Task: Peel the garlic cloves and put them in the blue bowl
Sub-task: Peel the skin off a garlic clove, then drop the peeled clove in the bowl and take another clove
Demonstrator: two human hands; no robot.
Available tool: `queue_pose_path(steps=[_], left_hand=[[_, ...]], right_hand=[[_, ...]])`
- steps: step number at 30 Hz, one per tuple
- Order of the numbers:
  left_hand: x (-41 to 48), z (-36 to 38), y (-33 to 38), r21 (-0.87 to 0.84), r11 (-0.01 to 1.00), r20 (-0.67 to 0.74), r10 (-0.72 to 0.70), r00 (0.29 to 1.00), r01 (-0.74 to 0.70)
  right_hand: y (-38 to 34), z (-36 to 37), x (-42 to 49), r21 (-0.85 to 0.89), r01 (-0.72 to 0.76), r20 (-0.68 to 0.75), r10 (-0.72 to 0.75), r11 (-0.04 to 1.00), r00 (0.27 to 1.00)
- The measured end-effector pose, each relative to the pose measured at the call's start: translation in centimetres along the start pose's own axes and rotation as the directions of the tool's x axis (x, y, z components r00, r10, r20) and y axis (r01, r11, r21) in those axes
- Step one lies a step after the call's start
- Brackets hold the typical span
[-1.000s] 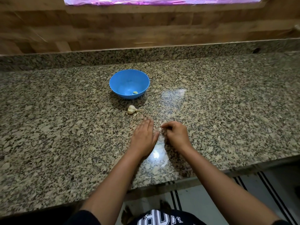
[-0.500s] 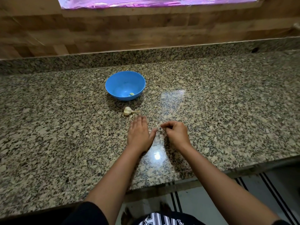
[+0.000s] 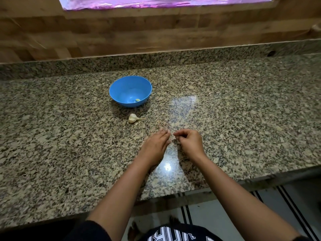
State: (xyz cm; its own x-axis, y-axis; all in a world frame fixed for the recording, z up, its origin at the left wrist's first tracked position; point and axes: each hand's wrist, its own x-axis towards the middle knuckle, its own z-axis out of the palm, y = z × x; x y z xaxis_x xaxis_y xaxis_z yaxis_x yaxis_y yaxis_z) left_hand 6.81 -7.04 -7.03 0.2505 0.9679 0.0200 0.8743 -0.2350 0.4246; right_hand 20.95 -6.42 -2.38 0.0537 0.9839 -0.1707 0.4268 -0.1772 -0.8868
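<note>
The left hand (image 3: pixel 154 145), fingers straight, has returned beside the right hand (image 3: pixel 190 141), which pinches a tiny bit (image 3: pixel 173 134), likely clove; peeling goes on; garlic (image 3: pixel 132 118) lies untouched.

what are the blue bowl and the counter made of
Blue bowl: probably plastic, smooth, uniform colour with a soft sheen. Counter: looks like polished granite, speckled grain with mirror-like reflections of light.
</note>
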Motion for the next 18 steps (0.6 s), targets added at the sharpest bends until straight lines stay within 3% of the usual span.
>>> queue_pose_path(steps=[3,9,13,15,18], left_hand=[[-2.3,-0.5,0.0,-0.149,0.987,-0.149,-0.077,0.986,0.054],[-2.9,-1.6,-0.4,-0.023,0.987,-0.244,-0.157,0.957,0.157],[-4.4,-2.2,-1.3,-0.049,0.943,-0.298,-0.328,0.896,0.329],[-6.0,-3.3,-1.8,-0.202,0.878,-0.329,-0.478,0.815,0.433],[-9.3,-5.5,-3.6,-0.634,0.605,-0.302,-0.768,0.565,0.483]], right_hand=[[-0.1,0.5,-0.2,0.02,-0.019,0.05,0.018,1.0,0.999],[-1.1,2.3,-0.8,0.046,0.016,0.131,-0.022,0.999,0.991],[-2.3,4.0,-1.5,0.041,0.05,0.203,-0.057,0.998,0.978],[-3.1,5.4,-2.2,0.055,0.045,0.245,-0.058,0.997,0.968],[-4.7,8.3,-3.5,0.075,0.045,0.334,-0.067,0.996,0.94]])
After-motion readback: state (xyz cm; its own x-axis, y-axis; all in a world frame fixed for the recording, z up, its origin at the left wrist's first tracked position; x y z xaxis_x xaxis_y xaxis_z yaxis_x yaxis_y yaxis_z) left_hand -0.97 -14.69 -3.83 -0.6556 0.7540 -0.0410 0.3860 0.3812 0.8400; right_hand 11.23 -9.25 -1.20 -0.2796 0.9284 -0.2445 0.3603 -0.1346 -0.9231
